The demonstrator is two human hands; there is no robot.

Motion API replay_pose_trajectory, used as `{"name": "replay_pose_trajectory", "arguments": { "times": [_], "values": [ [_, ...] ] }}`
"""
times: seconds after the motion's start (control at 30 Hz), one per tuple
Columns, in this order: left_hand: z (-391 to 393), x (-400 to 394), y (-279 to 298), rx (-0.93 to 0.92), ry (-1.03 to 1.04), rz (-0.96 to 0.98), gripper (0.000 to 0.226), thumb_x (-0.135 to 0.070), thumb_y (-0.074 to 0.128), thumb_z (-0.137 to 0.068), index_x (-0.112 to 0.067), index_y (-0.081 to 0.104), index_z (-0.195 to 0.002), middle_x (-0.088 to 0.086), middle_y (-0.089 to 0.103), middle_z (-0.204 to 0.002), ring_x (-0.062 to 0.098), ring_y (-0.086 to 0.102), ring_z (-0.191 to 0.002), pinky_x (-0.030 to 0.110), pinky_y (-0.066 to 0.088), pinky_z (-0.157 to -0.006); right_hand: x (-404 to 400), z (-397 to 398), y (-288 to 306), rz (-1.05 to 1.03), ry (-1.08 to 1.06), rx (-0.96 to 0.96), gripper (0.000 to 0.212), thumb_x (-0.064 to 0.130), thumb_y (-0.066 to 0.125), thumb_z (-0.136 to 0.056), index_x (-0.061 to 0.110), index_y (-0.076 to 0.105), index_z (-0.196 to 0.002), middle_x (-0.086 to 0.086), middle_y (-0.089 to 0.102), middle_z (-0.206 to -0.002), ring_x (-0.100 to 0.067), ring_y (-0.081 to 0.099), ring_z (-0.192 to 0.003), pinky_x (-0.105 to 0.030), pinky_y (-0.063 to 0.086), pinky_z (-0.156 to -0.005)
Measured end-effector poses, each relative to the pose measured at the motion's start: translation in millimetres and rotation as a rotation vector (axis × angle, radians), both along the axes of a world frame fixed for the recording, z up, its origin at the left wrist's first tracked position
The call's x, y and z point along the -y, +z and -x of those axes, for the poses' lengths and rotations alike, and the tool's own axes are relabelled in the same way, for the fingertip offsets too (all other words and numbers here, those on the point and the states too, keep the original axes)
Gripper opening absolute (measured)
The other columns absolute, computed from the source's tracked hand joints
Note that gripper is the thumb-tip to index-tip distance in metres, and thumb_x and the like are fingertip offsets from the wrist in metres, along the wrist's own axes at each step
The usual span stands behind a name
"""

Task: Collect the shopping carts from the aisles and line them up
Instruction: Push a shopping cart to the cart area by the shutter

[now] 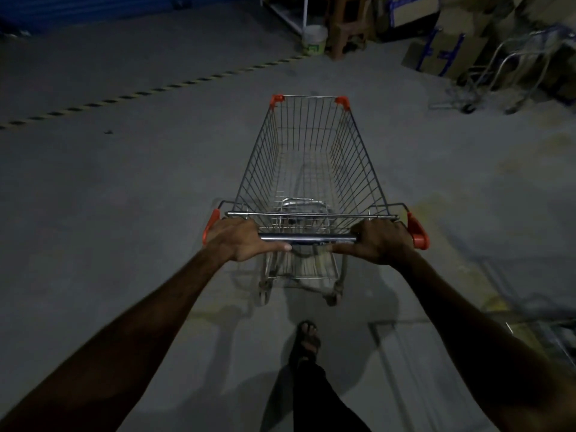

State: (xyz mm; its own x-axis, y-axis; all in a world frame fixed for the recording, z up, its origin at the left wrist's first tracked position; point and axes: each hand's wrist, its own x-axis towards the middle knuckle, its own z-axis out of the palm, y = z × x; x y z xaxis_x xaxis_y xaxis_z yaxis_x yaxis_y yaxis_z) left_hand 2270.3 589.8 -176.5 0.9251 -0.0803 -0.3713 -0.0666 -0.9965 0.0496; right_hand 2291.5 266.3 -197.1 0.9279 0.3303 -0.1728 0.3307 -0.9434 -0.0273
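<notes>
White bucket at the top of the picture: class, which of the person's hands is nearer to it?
Left. The left hand lies almost straight below the white bucket; the right hand sits farther off to its right.

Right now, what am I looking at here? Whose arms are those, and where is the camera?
No machine here: a person wears one camera on the head, looking forward and down. The two bare arms are theirs. The left hand and right hand each have a grip on the handle bar of an empty wire shopping cart on a grey concrete floor. One sandalled foot shows below. Ahead stand a white bucket, cardboard boxes and a metal frame on wheels, possibly another cart.
</notes>
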Motion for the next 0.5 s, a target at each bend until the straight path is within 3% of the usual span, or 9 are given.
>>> {"name": "replay_pose_trajectory", "arguments": {
  "times": [0.1, 0.23, 0.4, 0.5],
  "values": [
    [-67.2, 1.4, 4.3, 0.004, 0.016, 0.004, 0.108, -0.118, 0.018, -0.051, -0.031, 0.068, -0.090, 0.001, 0.075, -0.125, 0.025, 0.064, -0.123, 0.059, 0.020, -0.122, -2.0, -71.3, 0.7, 0.009, 0.015, 0.004, 0.084, 0.110, 0.024, -0.067, 0.033, 0.056, -0.075, 0.008, 0.063, -0.072, -0.013, 0.062, -0.066, -0.030, 0.045, -0.067],
    [-151.1, -0.7, 4.3, -0.016, 0.046, -0.014, 0.125, -0.119, 0.018, -0.047, -0.034, 0.075, -0.119, -0.002, 0.073, -0.131, 0.024, 0.062, -0.127, 0.059, 0.021, -0.123, -6.3, -159.2, 3.0, 0.022, 0.021, -0.035, 0.102, 0.113, 0.014, -0.059, 0.029, 0.066, -0.086, 0.007, 0.064, -0.073, -0.013, 0.063, -0.067, -0.029, 0.045, -0.067],
    [-248.1, -1.9, 10.8, 0.004, 0.038, -0.006, 0.104, -0.114, 0.029, -0.061, -0.029, 0.076, -0.099, 0.000, 0.076, -0.119, 0.021, 0.067, -0.114, 0.047, 0.037, -0.111, -11.1, -264.5, -2.6, 0.022, 0.014, -0.008, 0.110, 0.115, 0.011, -0.056, 0.026, 0.069, -0.085, 0.004, 0.067, -0.072, -0.017, 0.066, -0.068, -0.036, 0.057, -0.081],
    [-305.7, -4.8, 11.6, 0.009, 0.051, -0.014, 0.103, -0.114, 0.027, -0.060, -0.031, 0.074, -0.098, 0.000, 0.075, -0.123, 0.022, 0.065, -0.121, 0.051, 0.029, -0.118, -15.5, -323.9, 0.5, 0.044, 0.037, -0.010, 0.106, 0.114, 0.013, -0.061, 0.026, 0.070, -0.082, 0.007, 0.065, -0.069, -0.013, 0.064, -0.065, -0.035, 0.057, -0.081]
  ]
}}
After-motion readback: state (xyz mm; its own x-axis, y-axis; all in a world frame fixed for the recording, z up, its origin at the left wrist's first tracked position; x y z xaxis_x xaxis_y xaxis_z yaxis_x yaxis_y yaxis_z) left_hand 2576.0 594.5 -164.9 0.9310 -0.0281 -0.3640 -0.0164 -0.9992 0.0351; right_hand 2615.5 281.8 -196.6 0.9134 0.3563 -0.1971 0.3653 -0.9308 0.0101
